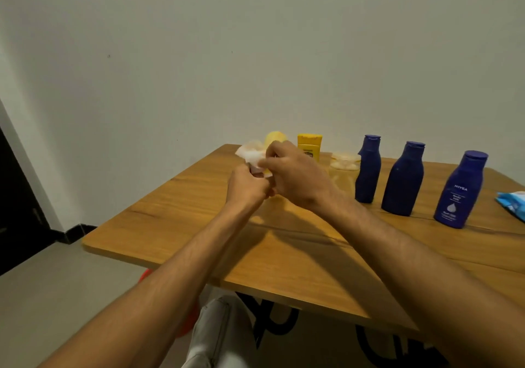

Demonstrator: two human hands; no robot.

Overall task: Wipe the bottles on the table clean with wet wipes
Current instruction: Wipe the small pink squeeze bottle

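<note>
1. Wooden table [284,254] is carrying everything; a grey trouser leg [216,333] is showing below its near edge.
2. Above the table, towards its left edge, the left hand [247,186] is gripping a small bottle [262,172] from below, fingers curled round it. Only a sliver of yellow and pink is showing.
3. The right hand [295,174] is pinching a white wet wipe [251,154] against the bottle's upper part, fingers clenched on it.
4. The bottle is looking light and, once damp, probably slippery, so gripping its base firmly while rubbing higher up seems wise. The wipe is hanging soft and limp.
5. A blue wipes pack [512,204] is lying at the right edge, near a labelled blue bottle [458,194].
6. Two plain blue bottles [403,183] are standing further back, then a clear jar [345,171] and a yellow tube [309,146] by the far edge.
</note>
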